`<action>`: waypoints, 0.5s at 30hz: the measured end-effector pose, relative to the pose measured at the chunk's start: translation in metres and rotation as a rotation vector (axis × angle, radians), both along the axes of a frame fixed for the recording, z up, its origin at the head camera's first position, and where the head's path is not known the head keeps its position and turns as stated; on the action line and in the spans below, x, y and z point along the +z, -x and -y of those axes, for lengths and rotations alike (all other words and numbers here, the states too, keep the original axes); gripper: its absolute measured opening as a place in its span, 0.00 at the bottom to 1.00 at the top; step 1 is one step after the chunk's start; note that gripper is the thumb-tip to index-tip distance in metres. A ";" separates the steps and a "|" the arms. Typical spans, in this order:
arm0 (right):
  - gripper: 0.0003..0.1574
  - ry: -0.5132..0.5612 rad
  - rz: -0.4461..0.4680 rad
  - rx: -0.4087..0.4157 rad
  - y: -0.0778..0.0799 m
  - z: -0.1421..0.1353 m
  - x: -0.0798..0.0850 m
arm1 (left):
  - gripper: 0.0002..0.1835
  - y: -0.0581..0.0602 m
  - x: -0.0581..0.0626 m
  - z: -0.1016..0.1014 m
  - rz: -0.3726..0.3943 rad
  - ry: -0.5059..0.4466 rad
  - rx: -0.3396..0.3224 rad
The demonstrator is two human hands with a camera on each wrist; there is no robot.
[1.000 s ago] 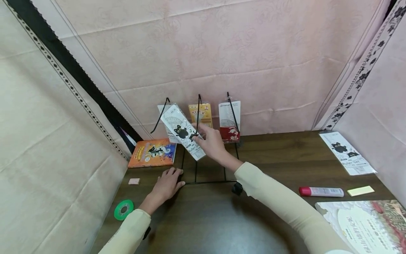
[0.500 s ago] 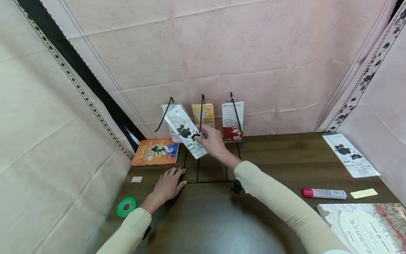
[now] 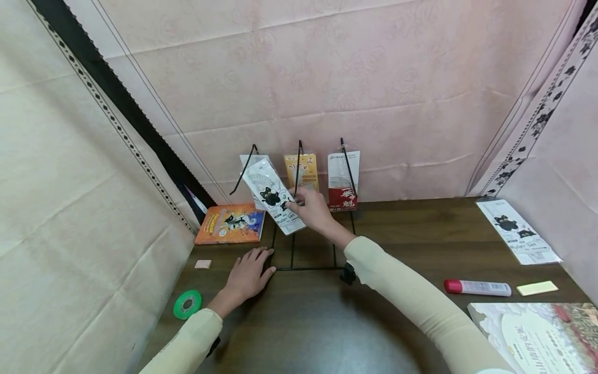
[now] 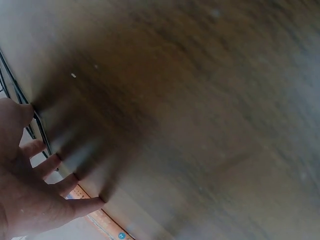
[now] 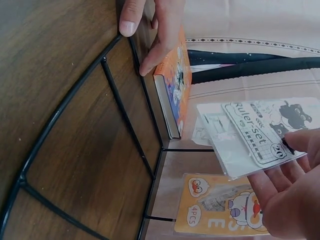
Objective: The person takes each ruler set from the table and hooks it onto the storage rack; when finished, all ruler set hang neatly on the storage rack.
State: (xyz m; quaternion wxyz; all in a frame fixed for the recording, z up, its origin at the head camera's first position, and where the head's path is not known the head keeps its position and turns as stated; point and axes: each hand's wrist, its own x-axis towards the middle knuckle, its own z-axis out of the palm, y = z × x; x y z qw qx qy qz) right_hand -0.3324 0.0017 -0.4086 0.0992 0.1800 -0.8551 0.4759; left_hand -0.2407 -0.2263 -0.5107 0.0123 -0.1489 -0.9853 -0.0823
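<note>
My right hand point(image 3: 314, 209) pinches a clear-wrapped ruler set point(image 3: 267, 181) at its lower right edge, thumb on the front and fingers behind. The packet leans, its top close to the left hook point(image 3: 242, 174) of a black wire rack point(image 3: 308, 268). Behind it another pale packet point(image 3: 247, 158) partly shows. Resting at the rack's front left corner, my left hand point(image 3: 247, 272) has its fingers spread, and its thumb touches the base wire in the right wrist view. A yellow packet point(image 3: 308, 169) hangs on the middle hook, a white-and-red packet point(image 3: 343, 169) on the right one.
An orange book point(image 3: 231, 223) lies left of the rack, with an eraser point(image 3: 203, 264) and a green tape roll point(image 3: 188, 304) nearer. To the right are another ruler set point(image 3: 518, 231), a red-capped tube point(image 3: 478, 287), a yellow strip point(image 3: 537, 288) and a floral-covered book point(image 3: 532, 332). Cloth walls enclose the table.
The whole head view has shifted slightly, moving everything a little rightward. Both hands and the held ruler set keep nearly the same place against the rack.
</note>
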 end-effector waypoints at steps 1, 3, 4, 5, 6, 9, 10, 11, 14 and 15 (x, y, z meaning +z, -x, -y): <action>0.16 0.001 0.008 0.005 0.000 0.000 0.000 | 0.28 -0.001 0.000 0.000 -0.002 0.001 0.000; 0.14 0.003 0.017 0.010 0.000 0.001 -0.001 | 0.28 -0.001 -0.001 -0.001 0.000 0.002 0.003; 0.13 0.004 0.020 0.014 0.000 0.001 -0.001 | 0.28 -0.002 -0.001 -0.001 -0.001 0.000 0.004; 0.12 0.003 0.022 0.020 0.000 0.002 -0.001 | 0.28 -0.002 -0.002 0.000 0.000 -0.002 0.006; 0.12 0.005 0.024 0.030 0.000 0.002 -0.001 | 0.28 -0.002 -0.002 0.000 -0.001 -0.002 0.008; 0.12 -0.007 0.028 0.046 0.000 0.004 -0.001 | 0.28 -0.002 -0.005 0.001 -0.011 -0.004 0.012; 0.11 -0.011 0.030 0.053 0.000 0.004 -0.001 | 0.28 -0.001 -0.005 0.001 -0.014 -0.006 0.013; 0.10 -0.012 0.033 0.057 0.000 0.004 -0.001 | 0.28 -0.001 -0.007 0.001 -0.019 -0.004 0.012; 0.08 -0.018 0.028 0.065 0.001 0.003 -0.003 | 0.28 0.001 -0.009 0.001 -0.026 -0.006 0.012; 0.08 -0.023 0.020 0.073 0.002 0.003 -0.005 | 0.28 0.002 -0.009 0.001 -0.027 -0.006 0.012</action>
